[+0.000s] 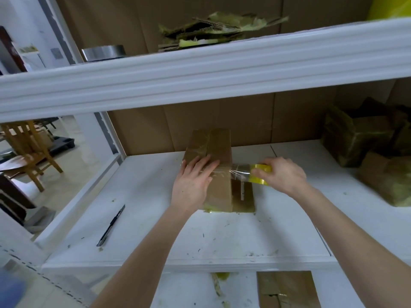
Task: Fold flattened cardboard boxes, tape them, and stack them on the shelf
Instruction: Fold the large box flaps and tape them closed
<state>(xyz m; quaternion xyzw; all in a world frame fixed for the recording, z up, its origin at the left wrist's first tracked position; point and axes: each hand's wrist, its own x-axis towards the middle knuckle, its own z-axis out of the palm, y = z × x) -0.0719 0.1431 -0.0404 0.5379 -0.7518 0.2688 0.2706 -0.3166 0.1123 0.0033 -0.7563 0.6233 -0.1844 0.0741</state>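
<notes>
A small brown cardboard box (219,152) stands on the white middle shelf (155,230), its top flaps closed along a centre seam. My left hand (193,182) presses flat on the box top, fingers straight over a strip of clear tape (224,173). My right hand (283,174) grips a yellow tape roll (259,177) just right of the box, and the strip runs taut from the roll across the top. The box's right side (243,196) shows old tape.
A black utility knife (111,225) lies on the shelf at the left. Taped boxes (364,138) are stacked at the right. The upper shelf beam (200,70) hangs overhead, with cardboard scraps (218,30) and a grey tape roll (103,53) above. A flattened box (287,290) lies on the lower shelf.
</notes>
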